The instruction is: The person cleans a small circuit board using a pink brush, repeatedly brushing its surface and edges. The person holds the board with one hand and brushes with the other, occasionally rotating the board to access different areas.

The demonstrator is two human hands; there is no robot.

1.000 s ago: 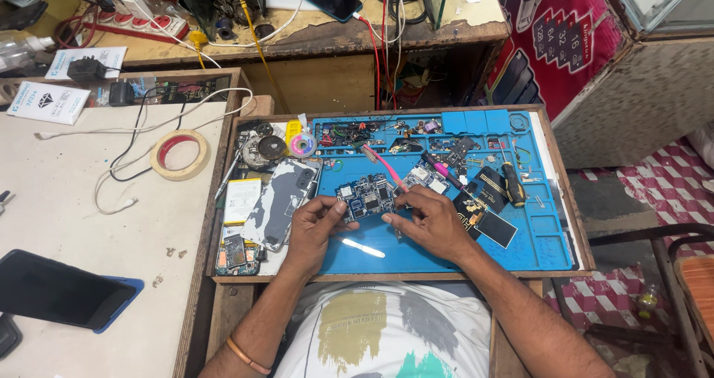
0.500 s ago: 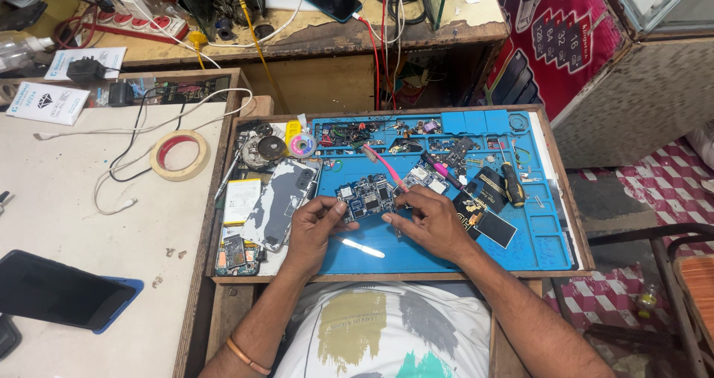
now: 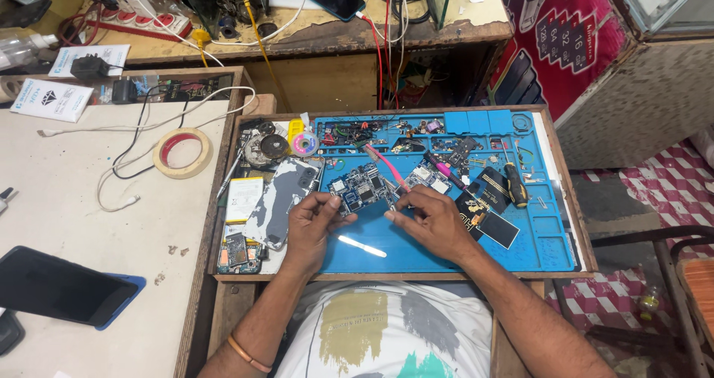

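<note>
A phone circuit board [image 3: 359,188] lies on the blue work mat [image 3: 543,236]. My left hand [image 3: 312,225] rests at the board's near left edge, fingertips touching it. My right hand [image 3: 430,220] holds a thin pink tool [image 3: 387,167] whose near end sits in my fingers and whose shaft slants up and left over the board. A phone back shell [image 3: 282,199] and a yellow-white battery [image 3: 239,198] lie left of my left hand.
Small parts, a black-handled screwdriver [image 3: 515,184] and dark flat pieces [image 3: 497,228] lie right of my right hand. A tape roll [image 3: 181,152] and cables sit on the white table at left, a dark phone [image 3: 56,286] near its front edge.
</note>
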